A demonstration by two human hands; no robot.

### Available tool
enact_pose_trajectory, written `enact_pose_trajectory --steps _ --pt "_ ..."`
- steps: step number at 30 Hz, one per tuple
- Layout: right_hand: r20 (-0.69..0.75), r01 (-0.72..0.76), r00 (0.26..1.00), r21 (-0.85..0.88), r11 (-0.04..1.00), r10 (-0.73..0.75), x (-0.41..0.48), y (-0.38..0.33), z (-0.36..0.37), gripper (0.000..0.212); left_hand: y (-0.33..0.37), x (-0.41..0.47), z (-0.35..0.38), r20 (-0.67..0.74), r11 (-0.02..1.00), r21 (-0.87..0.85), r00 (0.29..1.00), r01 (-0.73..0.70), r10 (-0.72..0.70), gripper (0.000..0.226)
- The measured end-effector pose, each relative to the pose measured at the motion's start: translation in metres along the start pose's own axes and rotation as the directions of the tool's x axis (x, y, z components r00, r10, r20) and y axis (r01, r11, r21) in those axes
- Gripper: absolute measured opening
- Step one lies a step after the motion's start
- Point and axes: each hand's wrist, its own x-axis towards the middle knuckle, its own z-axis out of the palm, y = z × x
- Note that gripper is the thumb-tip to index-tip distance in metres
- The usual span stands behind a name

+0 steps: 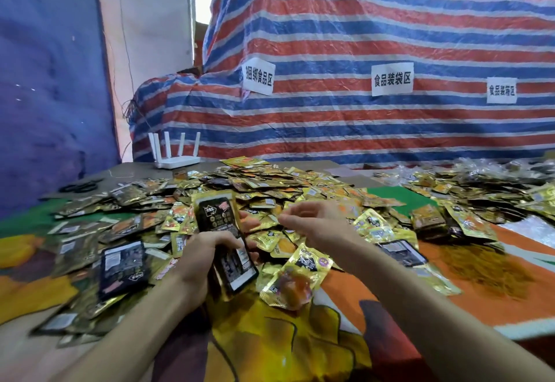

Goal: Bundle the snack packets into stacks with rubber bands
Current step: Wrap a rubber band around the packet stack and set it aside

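A big heap of gold and black snack packets (264,183) covers the middle of the table. My left hand (201,258) grips a small stack of packets (223,231) by its near end, tilted up with its black face toward me. My right hand (312,219) hovers just right of that stack over the heap, fingers loosely spread and blurred, holding nothing I can make out. One gold packet with an orange window (295,279) lies close below my right wrist. No rubber band is visible.
A second spread of packets (480,198) lies at the right. Black scissors (81,186) and a white router (177,159) sit at the far left of the table. A striped tarp (360,51) with paper labels rises behind. A colourful cloth (390,300) covers the table.
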Motion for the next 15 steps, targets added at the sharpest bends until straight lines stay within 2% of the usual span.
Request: enact_pose_trajectory --steps 3,9,12,15 --pt "-0.013 0.028 1.0 0.01 1.0 -0.028 0.01 0.001 0.029 0.014 0.0 -0.001 -0.013 0.004 0.998 -0.015 0.998 0.067 -0.067 0.054" --pt "-0.062 0.021 0.998 0.092 0.995 -0.015 0.012 0.024 0.054 0.01 -0.002 -0.002 -0.021 0.061 0.994 0.011 0.992 0.111 -0.111 0.059" --pt "-0.123 0.065 0.99 -0.03 0.997 -0.068 0.011 0.036 0.055 0.011 0.0 -0.004 -0.023 0.121 0.982 -0.098 0.981 0.164 -0.152 0.056" --pt "-0.037 0.046 0.998 0.011 0.999 -0.046 0.01 0.039 0.05 0.013 0.003 -0.007 -0.025 0.246 0.95 -0.265 0.964 0.165 -0.099 0.059"
